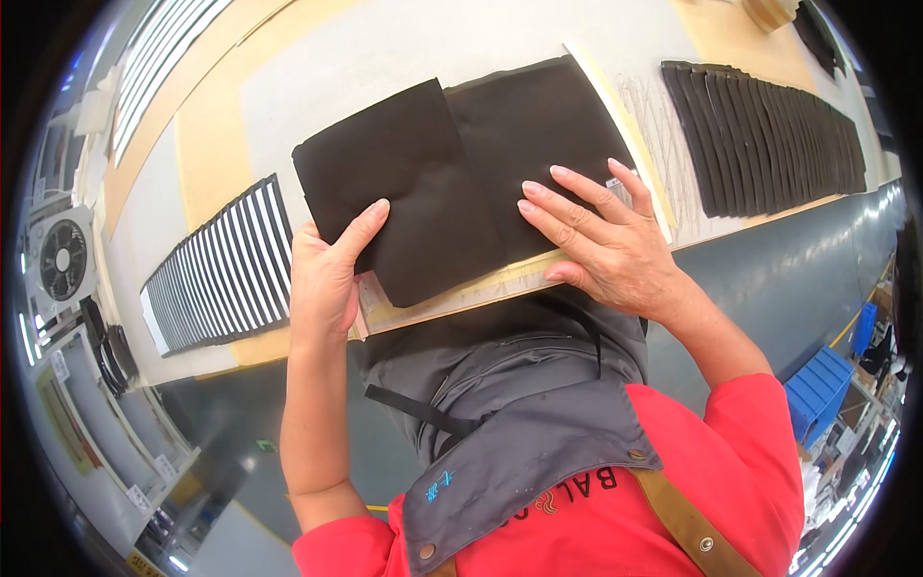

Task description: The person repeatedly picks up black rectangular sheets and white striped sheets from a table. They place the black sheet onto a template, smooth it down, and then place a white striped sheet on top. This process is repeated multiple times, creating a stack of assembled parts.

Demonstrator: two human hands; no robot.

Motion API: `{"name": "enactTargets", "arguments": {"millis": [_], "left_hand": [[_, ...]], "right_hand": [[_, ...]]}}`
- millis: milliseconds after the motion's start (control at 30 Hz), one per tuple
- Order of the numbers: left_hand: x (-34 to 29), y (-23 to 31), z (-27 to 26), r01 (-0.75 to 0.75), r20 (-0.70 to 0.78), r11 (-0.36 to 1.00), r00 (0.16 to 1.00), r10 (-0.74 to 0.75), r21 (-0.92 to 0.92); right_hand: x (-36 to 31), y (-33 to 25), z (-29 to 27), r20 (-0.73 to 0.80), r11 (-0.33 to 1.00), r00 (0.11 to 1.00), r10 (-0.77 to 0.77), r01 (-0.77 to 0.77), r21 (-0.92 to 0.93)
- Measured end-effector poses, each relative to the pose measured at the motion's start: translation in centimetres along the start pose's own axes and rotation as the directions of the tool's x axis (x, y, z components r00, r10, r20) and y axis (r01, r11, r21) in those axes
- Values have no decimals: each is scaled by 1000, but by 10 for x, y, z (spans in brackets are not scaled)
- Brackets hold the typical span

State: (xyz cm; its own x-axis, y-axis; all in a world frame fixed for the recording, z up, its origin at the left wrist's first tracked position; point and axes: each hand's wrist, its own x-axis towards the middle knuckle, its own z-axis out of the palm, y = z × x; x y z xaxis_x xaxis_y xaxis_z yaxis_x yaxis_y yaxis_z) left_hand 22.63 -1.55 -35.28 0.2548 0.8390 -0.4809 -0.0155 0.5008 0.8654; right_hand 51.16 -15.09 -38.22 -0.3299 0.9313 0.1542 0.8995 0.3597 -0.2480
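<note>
My left hand (332, 269) grips the left edge of a smooth black panel (394, 183), thumb on top and the other fingers hidden beneath it. This panel is tilted slightly and its near corner hangs over the table's front edge. Its right side overlaps a second black panel (534, 115) lying on the table. Across the near right part of that second panel rests my right hand (601, 236), fingers spread and flat. A small pale tag-like piece (618, 188) shows between its fingers. I cannot tell whether the panels are fabric or leather.
A pale yellow strip (635, 144) runs along the second panel's right side. Overlapping black pieces (764, 144) lie in a row at right; a row of black-and-white strips (226, 269) lies at left. A fan (63, 258) stands far left, a blue crate (817, 389) at lower right.
</note>
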Motion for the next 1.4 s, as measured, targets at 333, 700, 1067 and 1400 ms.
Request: {"name": "enactTargets", "arguments": {"millis": [333,700,1067,1400], "left_hand": [[4,-4,0,35,-25,999,999,-34,29],[4,-2,1,67,-51,995,997,-63,67],[7,-3,0,76,-37,994,997,-74,73],[5,6,5,157,-57,982,987,-151,109]], "right_hand": [[0,0,0,0,1000,1000,2,-2,-3],[0,1,1,-11,1000,1000,-4,3,-17],[1,2,1,-16,1000,1000,-12,12,-4],[1,0,0,-7,1000,1000,8,-8,26]]}}
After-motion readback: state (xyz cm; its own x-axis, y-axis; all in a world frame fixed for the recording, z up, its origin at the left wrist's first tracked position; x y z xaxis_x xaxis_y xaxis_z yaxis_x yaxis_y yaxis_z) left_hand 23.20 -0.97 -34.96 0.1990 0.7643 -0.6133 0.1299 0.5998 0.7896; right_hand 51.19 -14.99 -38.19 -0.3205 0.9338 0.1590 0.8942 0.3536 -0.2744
